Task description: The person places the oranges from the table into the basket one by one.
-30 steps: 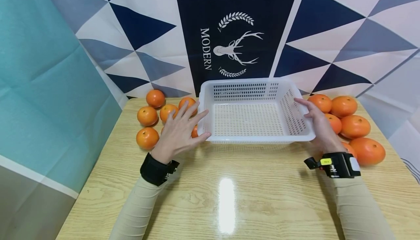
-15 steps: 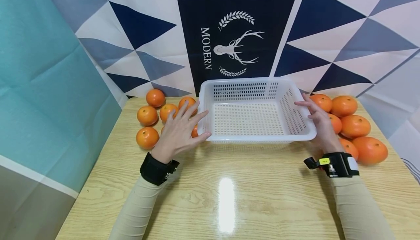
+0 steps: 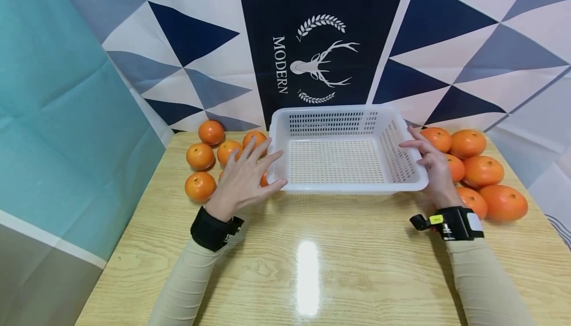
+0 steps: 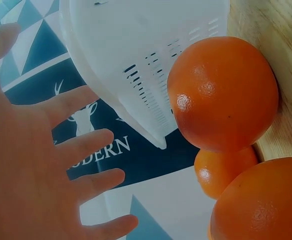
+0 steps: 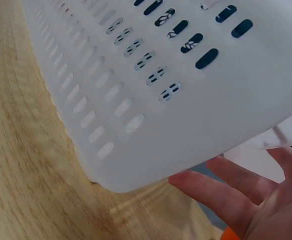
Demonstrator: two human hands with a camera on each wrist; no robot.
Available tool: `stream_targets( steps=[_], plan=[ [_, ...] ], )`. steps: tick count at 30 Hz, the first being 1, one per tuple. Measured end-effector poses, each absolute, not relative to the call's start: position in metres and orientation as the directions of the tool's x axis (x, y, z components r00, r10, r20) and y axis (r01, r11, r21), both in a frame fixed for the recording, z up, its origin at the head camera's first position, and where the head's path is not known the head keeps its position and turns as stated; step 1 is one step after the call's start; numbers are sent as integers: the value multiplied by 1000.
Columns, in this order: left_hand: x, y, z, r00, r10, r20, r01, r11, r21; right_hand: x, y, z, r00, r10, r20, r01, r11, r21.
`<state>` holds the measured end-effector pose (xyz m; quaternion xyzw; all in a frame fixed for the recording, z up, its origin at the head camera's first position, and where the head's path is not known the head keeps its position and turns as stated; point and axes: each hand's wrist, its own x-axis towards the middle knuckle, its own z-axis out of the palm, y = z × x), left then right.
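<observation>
A white plastic basket (image 3: 336, 187) with slotted walls stands on the wooden table against the backdrop. At its left end my left hand (image 3: 243, 180) spreads its fingers beside the rim and holds nothing. The left wrist view shows this hand (image 4: 31, 145) apart from the basket's wall (image 4: 116, 45) and the oranges (image 4: 223, 95). My right hand (image 3: 437, 172) is at the basket's right end, with extended fingers reaching over the rim. In the right wrist view its fingertips (image 5: 181, 179) meet the rim's underside; part of that hand is out of view.
Several oranges (image 3: 200, 157) lie left of the basket, some partly behind my left hand. Another group of larger oranges (image 3: 484, 172) lies beside my right hand, near the table's right edge. A patterned cloth (image 3: 196, 33) hangs behind the table (image 3: 357, 266).
My right hand's fingers have spread apart at the basket's right end, and the hand has shifted slightly left. The basket has moved a trace left since half a second ago. My left hand stays still.
</observation>
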<state>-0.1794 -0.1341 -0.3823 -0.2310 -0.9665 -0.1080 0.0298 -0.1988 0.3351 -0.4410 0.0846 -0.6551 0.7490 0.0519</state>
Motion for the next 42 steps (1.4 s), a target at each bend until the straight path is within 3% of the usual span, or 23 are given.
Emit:
stream_targets(
  steps=[10,17,42],
  plan=[
    [-179,-134,-383,-889,442,120,458,871,181,-199,334,-438,-989,-73,132,-116,-191,-975],
    [-179,-136,-381,-889,441,120,457,868,193,-198,335,-439,-990,-58,126,-116,-143,-983],
    [-184,-186,-356,-929,320,186,363,885,291,-196,335,-438,-991,-70,111,-99,-147,-984]
  ],
)
